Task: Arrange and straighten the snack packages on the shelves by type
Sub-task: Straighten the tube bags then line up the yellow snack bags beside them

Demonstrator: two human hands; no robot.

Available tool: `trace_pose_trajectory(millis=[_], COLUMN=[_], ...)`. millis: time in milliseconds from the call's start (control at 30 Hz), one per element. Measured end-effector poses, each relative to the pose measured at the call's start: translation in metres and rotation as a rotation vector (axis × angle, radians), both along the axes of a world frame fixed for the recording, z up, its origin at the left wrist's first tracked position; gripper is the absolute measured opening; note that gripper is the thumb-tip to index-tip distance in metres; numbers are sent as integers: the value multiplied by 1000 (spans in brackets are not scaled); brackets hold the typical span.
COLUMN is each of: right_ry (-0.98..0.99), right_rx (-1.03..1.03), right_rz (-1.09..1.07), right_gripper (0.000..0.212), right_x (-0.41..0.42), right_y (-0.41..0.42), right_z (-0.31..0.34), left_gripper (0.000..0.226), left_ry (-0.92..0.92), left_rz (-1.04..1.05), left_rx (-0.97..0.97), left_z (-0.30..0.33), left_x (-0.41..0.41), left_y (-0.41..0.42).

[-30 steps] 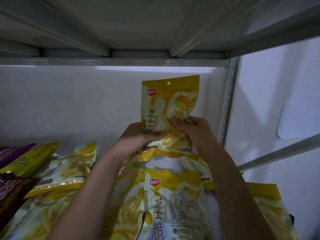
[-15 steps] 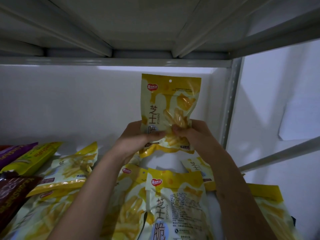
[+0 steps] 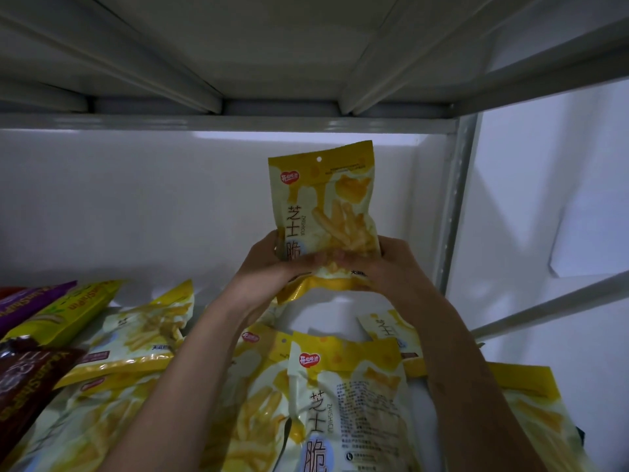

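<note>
— So, starting left of the grip: what lies on that side?

— Well to the lower left, a purple pack (image 3: 32, 303), a green-yellow pack (image 3: 68, 315) and a brown pack (image 3: 23, 386) lie flat at the shelf's end. Nearer, a yellow pack (image 3: 136, 338) of the held kind lies tilted on others.

— And the grip itself?

— The left hand (image 3: 272, 264) has its fingers curled round the lower left edge of the held snack bag (image 3: 325, 212), thumb across the front. The right hand (image 3: 384, 264) wraps the lower right edge the same way. The thumbs nearly meet at the bag's middle. Both hands clasp it firmly; neither is slack.

— Which way does the bag run from the hands?

— Straight up. Its long axis is upright, the hang-hole end on top, the bottom seam just under the fingers, the printed face toward the camera. It hangs in the air close to the back wall (image 3: 136, 206), clear of the shelf floor.

— Which hand is nearer the landing spot?

— I judge neither; both forearms reach forward and up evenly. Directly below the grip sits a bare patch of shelf (image 3: 326, 318), and standing the bag there looks like a plain downward move.

— And to the right?

— Another yellow bag (image 3: 531, 413) lies flat under the right forearm, with the upright post (image 3: 454, 199) beyond.
</note>
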State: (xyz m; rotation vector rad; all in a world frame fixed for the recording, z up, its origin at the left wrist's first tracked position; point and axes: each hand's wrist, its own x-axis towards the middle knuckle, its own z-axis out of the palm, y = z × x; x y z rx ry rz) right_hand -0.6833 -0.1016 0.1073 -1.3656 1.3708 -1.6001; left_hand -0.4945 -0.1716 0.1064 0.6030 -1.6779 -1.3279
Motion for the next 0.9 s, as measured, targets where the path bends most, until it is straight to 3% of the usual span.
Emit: trace_pose_trajectory(millis=[233,333,500,667,833,900], right_ry=[31,11,-5,31,3,-3], right_rx=[-37,-63,-84,-95,-56,-71], right_rz=[-46,2,23,-12,65,66], right_gripper=[28,30,30,20,44,42], right_x=[3,2,3,5,5,3], right_y=[-2,-1,1,0,0,0], right_z=[1,-1,0,0,-1,-2], left_gripper=[32,38,56,38,25,21], left_ry=[-37,-61,96,100,46,36], left_rz=[128,168,12,-40,8,4], left_rx=[-70,-116,67,143,91,78], left_z=[1,3,0,2,3,3], left_x=[-3,-3,-1,0,1,0], left_y=[-1,0,1,2,-1,1])
